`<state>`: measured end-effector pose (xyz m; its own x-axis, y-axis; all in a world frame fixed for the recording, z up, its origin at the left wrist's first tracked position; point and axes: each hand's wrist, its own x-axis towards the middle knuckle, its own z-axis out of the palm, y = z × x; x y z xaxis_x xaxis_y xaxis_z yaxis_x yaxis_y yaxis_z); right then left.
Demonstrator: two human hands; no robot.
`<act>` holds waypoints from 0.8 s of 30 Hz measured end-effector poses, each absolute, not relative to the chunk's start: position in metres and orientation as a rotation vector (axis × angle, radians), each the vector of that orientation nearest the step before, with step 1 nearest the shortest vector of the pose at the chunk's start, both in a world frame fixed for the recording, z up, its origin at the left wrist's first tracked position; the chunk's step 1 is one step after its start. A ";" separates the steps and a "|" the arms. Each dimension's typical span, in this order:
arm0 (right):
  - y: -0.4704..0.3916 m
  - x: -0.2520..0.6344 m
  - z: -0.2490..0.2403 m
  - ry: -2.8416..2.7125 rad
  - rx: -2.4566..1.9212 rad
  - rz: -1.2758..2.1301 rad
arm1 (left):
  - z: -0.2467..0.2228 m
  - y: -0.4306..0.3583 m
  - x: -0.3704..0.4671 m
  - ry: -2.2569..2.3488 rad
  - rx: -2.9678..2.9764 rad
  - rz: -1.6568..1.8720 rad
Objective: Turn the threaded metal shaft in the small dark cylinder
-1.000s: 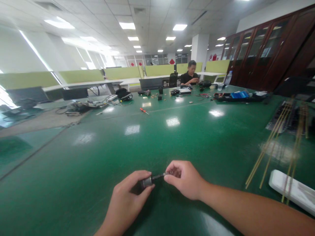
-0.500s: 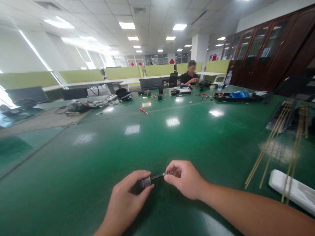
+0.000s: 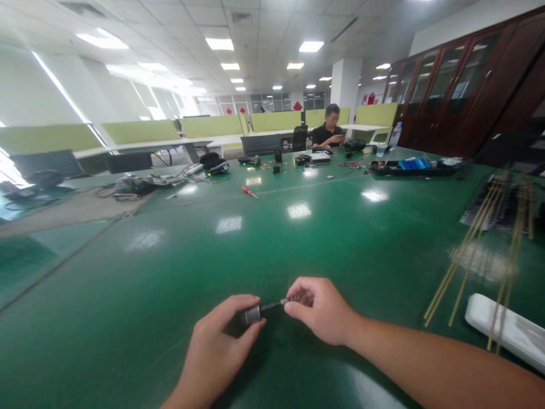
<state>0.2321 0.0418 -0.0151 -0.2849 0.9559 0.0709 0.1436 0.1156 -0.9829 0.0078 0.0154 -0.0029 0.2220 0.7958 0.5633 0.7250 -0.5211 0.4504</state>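
Low in the head view, my left hand [image 3: 225, 341] grips a short grey metal cylinder [image 3: 252, 314] between thumb and fingers. A thin dark shaft [image 3: 271, 306] runs from the cylinder toward the right. My right hand [image 3: 317, 309] pinches the shaft's far end, where a small ribbed metal piece [image 3: 293, 299] shows at the fingertips. Its other fingers are curled in and partly hidden. Both hands are just above or on the green table [image 3: 191, 255].
A red screwdriver [image 3: 248, 192] lies farther off. Thin yellow rods [image 3: 464, 250] and a white case [image 3: 506, 329] are at the right. Cables, tools and a black tray [image 3: 383, 169] line the far side, where a person [image 3: 327, 133] sits.
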 end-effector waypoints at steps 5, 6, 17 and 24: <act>0.042 0.232 -0.013 -1.584 -1.115 1.259 | -0.001 0.015 0.008 1.475 2.379 1.201; 0.042 0.232 -0.013 -1.583 -1.114 1.262 | -0.001 0.016 0.008 1.476 2.377 1.201; 0.042 0.232 -0.014 -1.575 -1.109 1.261 | 0.000 0.014 0.006 1.547 2.312 1.157; 0.053 0.232 -0.024 -1.358 -1.000 1.409 | -0.002 0.021 0.001 1.774 2.049 1.235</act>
